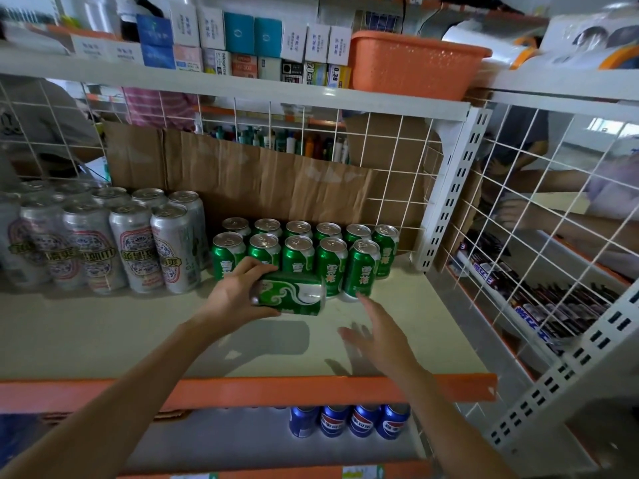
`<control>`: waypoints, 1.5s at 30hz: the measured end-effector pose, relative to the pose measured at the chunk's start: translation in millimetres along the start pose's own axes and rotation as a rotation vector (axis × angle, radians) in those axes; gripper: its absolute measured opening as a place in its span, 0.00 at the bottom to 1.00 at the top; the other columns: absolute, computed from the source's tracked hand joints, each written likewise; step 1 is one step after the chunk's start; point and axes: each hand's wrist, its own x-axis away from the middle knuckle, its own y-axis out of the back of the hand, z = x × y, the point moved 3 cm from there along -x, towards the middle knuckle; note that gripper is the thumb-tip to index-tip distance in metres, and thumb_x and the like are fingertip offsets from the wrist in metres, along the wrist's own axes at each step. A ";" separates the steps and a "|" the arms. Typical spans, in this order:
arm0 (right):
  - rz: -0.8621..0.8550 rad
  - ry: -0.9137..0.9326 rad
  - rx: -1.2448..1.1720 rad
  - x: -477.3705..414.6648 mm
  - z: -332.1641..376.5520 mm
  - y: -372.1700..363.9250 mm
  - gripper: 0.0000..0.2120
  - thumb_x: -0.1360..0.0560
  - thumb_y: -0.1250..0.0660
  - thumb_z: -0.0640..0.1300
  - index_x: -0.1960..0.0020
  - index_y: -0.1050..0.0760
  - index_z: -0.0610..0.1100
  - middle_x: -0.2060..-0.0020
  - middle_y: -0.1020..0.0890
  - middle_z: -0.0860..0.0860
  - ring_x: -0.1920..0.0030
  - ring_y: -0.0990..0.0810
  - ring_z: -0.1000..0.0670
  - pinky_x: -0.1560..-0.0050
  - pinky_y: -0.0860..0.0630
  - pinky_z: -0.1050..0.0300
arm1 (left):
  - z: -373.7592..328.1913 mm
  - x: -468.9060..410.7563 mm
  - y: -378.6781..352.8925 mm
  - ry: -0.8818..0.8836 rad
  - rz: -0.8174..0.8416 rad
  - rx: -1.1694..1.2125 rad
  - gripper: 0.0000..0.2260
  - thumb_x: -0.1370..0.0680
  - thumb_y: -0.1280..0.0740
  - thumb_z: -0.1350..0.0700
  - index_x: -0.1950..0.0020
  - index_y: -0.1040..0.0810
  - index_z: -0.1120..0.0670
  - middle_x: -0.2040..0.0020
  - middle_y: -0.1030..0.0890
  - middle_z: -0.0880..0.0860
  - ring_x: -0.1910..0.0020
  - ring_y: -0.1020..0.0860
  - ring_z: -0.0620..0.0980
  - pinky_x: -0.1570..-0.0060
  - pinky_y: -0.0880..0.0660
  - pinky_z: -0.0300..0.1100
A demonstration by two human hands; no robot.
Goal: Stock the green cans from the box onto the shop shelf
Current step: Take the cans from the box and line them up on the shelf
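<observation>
Stocking partway done, judging by shelf (121,333). Two rows of green cans (299,252) upright at 12 o'clock, against cardboard (242,178). Sideways can (294,296) just in front of them, gripped at one end by left hand (235,293), fingers (262,267) curled round it. Right hand (378,337) at 4 o'clock of that can, spread, holding nothing. Silver cans (131,250) at 9 o'clock. Box out of view, so number left unknown. Room in front for another row.

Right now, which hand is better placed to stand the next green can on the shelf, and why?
Left. The left hand grips a green can lying sideways in front of the standing green cans; the right hand hovers open, empty.
</observation>
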 end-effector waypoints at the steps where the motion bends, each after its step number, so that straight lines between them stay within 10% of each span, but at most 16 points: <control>1: 0.012 0.011 -0.064 -1.2 9.0 4.9 0.39 0.29 0.32 0.58 0.25 0.46 0.50 0.27 0.38 0.53 0.29 0.37 0.52 0.34 0.36 0.55 | -6.3 -2.2 -1.5 -0.020 0.019 0.013 0.37 0.39 0.21 0.47 0.33 0.28 0.54 0.44 0.31 0.48 0.48 0.29 0.45 0.50 0.29 0.40; 19: 0.016 0.136 -0.142 -11.9 33.1 20.0 0.35 0.35 0.23 0.47 0.31 0.32 0.46 0.40 0.25 0.49 0.40 0.25 0.51 0.40 0.26 0.52 | -43.1 -14.6 -24.2 -0.113 0.161 0.103 0.37 0.36 0.22 0.49 0.30 0.33 0.47 0.38 0.32 0.44 0.39 0.30 0.45 0.42 0.27 0.48; 23: 0.027 0.037 -0.399 -7.3 26.6 13.2 0.34 0.35 0.23 0.40 0.32 0.32 0.45 0.41 0.24 0.49 0.43 0.22 0.53 0.45 0.22 0.58 | -44.9 -11.9 -22.5 0.025 0.166 0.408 0.40 0.37 0.21 0.56 0.30 0.38 0.44 0.35 0.34 0.43 0.36 0.35 0.39 0.43 0.29 0.31; 28: 0.051 -0.001 -0.653 1.7 25.3 6.5 0.27 0.33 0.25 0.35 0.37 0.30 0.44 0.46 0.20 0.51 0.49 0.19 0.58 0.54 0.22 0.63 | -46.5 -8.7 -21.4 0.132 0.191 0.840 0.38 0.41 0.19 0.49 0.34 0.30 0.47 0.38 0.25 0.46 0.39 0.25 0.43 0.46 0.24 0.36; 35: 0.135 -0.033 -0.842 7.4 26.4 -6.3 0.40 0.48 0.20 0.60 0.41 0.28 0.49 0.48 0.18 0.54 0.46 0.19 0.55 0.54 0.22 0.61 | -49.4 -13.6 -21.1 0.156 0.153 0.887 0.36 0.46 0.20 0.41 0.41 0.24 0.48 0.43 0.20 0.50 0.44 0.21 0.45 0.49 0.24 0.36; 41: 0.108 0.047 -0.610 9.2 33.0 -6.8 0.29 0.31 0.26 0.43 0.38 0.36 0.59 0.40 0.26 0.58 0.39 0.26 0.61 0.46 0.26 0.68 | -51.2 -20.7 -17.8 0.187 0.120 0.754 0.22 0.37 0.24 0.59 0.47 0.24 0.45 0.47 0.20 0.47 0.49 0.22 0.34 0.50 0.27 0.28; 45: -0.024 0.149 -0.347 13.7 41.1 -13.2 0.47 0.40 0.30 0.70 0.28 0.42 0.53 0.35 0.30 0.59 0.36 0.32 0.64 0.39 0.31 0.67 | -55.2 -26.7 -16.4 0.178 0.129 0.681 0.20 0.35 0.23 0.61 0.48 0.23 0.47 0.49 0.20 0.44 0.52 0.22 0.30 0.50 0.27 0.26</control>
